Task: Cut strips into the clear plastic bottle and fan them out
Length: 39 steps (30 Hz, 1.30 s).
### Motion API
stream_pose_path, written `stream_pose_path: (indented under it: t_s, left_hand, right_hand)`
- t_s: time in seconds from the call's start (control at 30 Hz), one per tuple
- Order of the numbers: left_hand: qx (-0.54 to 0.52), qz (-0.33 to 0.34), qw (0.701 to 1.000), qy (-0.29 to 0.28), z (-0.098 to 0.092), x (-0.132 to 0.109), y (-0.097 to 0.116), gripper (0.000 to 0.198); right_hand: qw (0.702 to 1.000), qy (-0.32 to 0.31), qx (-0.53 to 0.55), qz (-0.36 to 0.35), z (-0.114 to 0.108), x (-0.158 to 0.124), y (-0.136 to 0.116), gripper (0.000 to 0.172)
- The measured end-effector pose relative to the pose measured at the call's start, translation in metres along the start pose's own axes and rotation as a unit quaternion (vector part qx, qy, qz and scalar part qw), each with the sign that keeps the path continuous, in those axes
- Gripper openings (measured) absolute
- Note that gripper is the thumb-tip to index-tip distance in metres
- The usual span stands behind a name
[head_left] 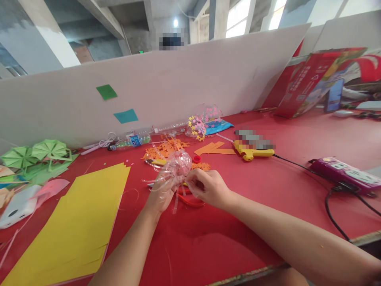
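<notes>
My left hand (163,194) is closed around a clear plastic piece cut into curling strips (178,163), perhaps part of a bottle. Close against its right side, my right hand (208,186) has thumb and fingers pinched together; what they grip, if anything, is too small to make out. Red-handled scissors (190,201) lie on the table just below both hands, partly covered. Behind the plastic piece spreads a heap of orange paper cutouts (168,149). A small red ring (197,159) sits beside them.
Yellow paper sheets (74,222) lie left, green folded paper (49,150) beyond. A plastic bottle (131,141) and star-covered clear pieces (205,119) line the white partition (166,87). A yellow glue gun (253,152) is corded to a purple power strip (348,174) at right.
</notes>
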State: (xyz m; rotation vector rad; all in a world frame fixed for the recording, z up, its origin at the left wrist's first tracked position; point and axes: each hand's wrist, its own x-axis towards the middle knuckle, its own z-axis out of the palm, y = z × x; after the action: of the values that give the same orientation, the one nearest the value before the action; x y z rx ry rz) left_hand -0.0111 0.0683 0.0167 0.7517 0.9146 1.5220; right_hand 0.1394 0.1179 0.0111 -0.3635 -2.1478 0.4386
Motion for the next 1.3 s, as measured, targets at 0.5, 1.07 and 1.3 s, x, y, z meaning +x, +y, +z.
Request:
stream_pose_path:
  t_s: [0.5,1.07,1.3]
  left_hand:
    - [0.010,0.003,0.999,-0.039,-0.0003,-0.0006,-0.0024,0.032]
    - [0.000,-0.059,0.994,-0.093,-0.0018,0.0002,-0.0043,0.027]
    - [0.015,-0.066,0.992,-0.111,-0.0026,0.0000,-0.0052,0.024]
  right_hand:
    - [0.999,0.037,0.001,-0.001,-0.0027,0.0018,-0.0039,0.010]
    - [0.987,0.077,0.044,0.137,-0.0017,0.0054,-0.0066,0.009]
    - [0.978,0.064,0.034,0.195,-0.0030,0.0082,-0.0093,0.016]
